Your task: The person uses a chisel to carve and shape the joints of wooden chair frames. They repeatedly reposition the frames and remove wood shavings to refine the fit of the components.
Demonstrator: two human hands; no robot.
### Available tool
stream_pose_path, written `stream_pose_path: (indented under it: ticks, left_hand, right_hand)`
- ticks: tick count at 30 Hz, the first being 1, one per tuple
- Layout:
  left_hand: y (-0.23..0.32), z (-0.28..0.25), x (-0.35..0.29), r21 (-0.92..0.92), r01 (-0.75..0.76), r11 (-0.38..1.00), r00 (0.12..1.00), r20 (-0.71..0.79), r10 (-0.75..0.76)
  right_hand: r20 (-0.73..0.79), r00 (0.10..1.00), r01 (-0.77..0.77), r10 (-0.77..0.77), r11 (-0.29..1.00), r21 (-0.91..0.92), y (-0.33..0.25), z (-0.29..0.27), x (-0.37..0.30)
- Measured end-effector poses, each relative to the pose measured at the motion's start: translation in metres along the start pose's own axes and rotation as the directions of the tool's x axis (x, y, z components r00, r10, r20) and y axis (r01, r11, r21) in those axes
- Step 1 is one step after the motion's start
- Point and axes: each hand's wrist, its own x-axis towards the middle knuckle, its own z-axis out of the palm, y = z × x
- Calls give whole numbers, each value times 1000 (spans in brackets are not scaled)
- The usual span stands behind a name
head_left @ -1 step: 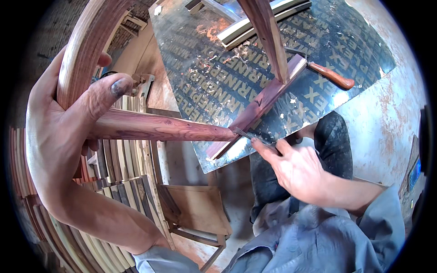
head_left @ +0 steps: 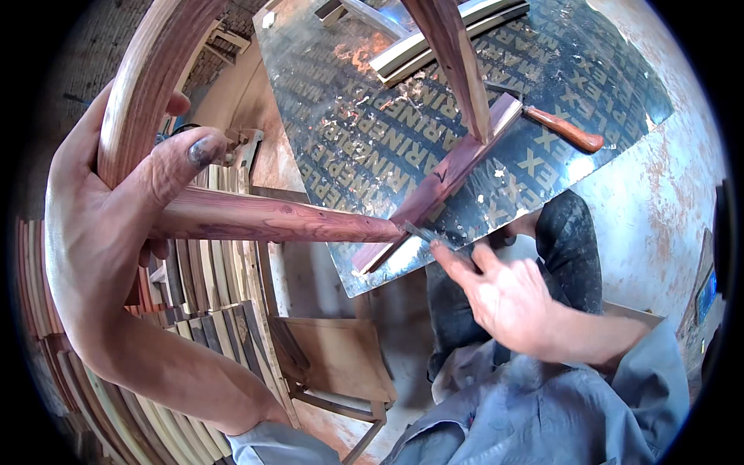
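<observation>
My left hand (head_left: 116, 209) is wrapped round the corner of a reddish wooden frame (head_left: 263, 219), where a curved upright meets a straight bar. The bar's far end meets a purplish crosspiece (head_left: 457, 167), which lies slanted over a dark panel. A second leg (head_left: 457, 74) joins the crosspiece farther up. My right hand (head_left: 511, 298) is closed, index finger stretched along a thin metal tool (head_left: 419, 232). The tool's tip touches the joint between bar and crosspiece. Its rear part is hidden in my palm, so its exact kind does not show.
The dark panel (head_left: 310, 116) carries wood shavings, a tool with a wooden handle (head_left: 570, 128) and pale wood strips (head_left: 449, 39). Stacked wood slats (head_left: 209, 325) fill the lower left. A brown board on a frame (head_left: 333, 353) stands below the panel.
My right hand and the metal tool have shifted very slightly, down and to the right, at the joint. My left hand keeps its grip on the frame.
</observation>
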Motion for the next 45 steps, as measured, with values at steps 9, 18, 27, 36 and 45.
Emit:
stream_pose_path:
  ticks: [9,18,27,36,45]
  left_hand:
    - [-5,-1,3,46,0,999,1000,6,0]
    - [-4,2,-3,34,-47,998,999,-26,48]
    - [5,2,-2,-4,-7,1000,1000,14,7]
    - [6,-4,4,-48,22,999,997,77,-19]
    - [-5,-2,11,-71,28,997,998,51,-25]
  right_hand:
    - [-36,997,-72,73,997,26,-21,16,-6]
    - [-130,988,-78,86,995,65,-27,24,0]
    - [-169,982,-71,85,994,83,-25,32,-5]
    - [-256,964,-64,73,997,42,-28,41,-1]
    - [-360,933,-39,20,998,-46,-29,50,11]
